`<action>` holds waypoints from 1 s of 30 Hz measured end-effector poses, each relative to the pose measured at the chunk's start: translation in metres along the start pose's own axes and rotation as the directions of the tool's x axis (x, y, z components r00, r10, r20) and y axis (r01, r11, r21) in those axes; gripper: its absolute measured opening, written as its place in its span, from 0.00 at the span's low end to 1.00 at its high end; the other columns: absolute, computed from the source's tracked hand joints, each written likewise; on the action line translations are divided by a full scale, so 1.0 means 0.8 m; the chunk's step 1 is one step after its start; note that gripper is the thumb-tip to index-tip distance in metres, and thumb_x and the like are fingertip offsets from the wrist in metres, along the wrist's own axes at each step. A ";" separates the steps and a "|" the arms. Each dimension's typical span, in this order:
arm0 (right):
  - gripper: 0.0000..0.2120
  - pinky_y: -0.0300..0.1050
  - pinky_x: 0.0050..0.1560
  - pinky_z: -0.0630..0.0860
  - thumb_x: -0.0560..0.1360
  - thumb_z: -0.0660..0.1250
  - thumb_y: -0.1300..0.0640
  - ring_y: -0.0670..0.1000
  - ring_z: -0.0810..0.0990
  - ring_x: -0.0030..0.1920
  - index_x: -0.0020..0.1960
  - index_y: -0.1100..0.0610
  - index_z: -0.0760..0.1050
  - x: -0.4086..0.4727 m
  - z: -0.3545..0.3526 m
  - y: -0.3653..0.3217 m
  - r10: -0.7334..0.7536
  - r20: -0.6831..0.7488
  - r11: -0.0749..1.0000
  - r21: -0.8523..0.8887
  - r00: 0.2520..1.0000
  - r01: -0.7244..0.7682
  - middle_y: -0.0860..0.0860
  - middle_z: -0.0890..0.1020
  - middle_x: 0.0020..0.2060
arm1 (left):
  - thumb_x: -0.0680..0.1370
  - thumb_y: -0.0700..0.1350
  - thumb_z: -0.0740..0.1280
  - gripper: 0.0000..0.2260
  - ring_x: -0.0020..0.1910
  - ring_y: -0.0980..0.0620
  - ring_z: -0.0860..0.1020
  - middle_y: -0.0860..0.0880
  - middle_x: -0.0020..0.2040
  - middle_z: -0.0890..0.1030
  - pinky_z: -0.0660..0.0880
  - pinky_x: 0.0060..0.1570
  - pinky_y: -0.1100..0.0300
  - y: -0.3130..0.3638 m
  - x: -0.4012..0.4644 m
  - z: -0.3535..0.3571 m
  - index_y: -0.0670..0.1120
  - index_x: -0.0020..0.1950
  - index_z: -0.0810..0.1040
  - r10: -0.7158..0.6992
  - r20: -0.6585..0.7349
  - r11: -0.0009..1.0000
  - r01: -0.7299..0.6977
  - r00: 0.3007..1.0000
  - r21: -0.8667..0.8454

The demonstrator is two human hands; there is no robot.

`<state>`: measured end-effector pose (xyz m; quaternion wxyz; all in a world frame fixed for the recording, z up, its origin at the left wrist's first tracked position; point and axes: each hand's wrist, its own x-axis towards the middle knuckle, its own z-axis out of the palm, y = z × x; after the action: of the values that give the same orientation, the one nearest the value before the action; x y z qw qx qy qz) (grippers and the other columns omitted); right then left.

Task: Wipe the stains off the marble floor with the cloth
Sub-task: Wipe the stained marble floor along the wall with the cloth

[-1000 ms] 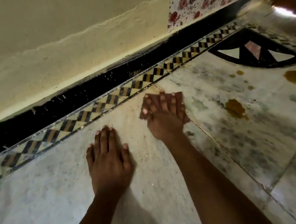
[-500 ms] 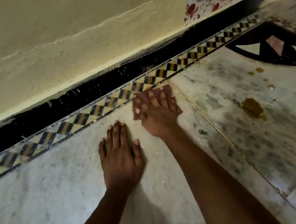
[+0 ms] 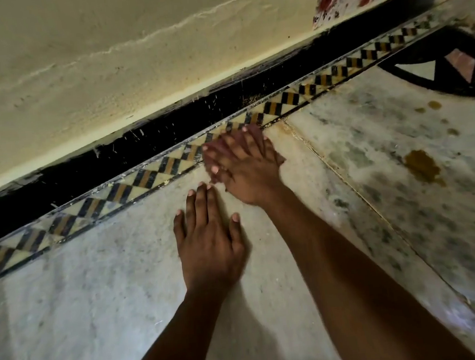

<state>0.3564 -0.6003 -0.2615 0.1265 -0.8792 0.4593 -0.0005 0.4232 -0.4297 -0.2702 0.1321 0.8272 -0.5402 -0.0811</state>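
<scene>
Marble floor [image 3: 98, 309] under your flat left hand [image 3: 210, 240], press the pinkish cloth [image 3: 213, 150] firmly under your flat right hand [image 3: 247, 170], then work toward the brown stain [image 3: 422, 166].

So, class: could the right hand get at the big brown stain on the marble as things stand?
Probably yes: the right hand lies flat near the patterned border, and only bare marble floor separates it from the brown stain.

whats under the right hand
A pinkish cloth peeks out past the fingers of the right hand, pressed flat where the marble floor meets the patterned border. Most of the cloth and any stain beneath it are covered.
</scene>
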 end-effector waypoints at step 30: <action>0.33 0.70 0.82 0.36 0.86 0.49 0.37 0.65 0.35 0.85 0.86 0.38 0.37 0.024 -0.032 0.101 0.199 0.009 0.980 -0.011 0.980 -0.199 0.51 0.39 0.87 | 0.86 0.62 0.40 0.34 0.88 0.50 0.41 0.47 0.89 0.41 0.46 0.86 0.42 -0.002 0.003 0.004 0.47 0.89 0.42 0.028 0.044 0.998 -0.030 0.999 0.060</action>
<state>0.2991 -0.6652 -0.2571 0.1238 -0.8296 0.5441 0.0186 0.4245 -0.4316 -0.2733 0.0963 0.8209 -0.5570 -0.0806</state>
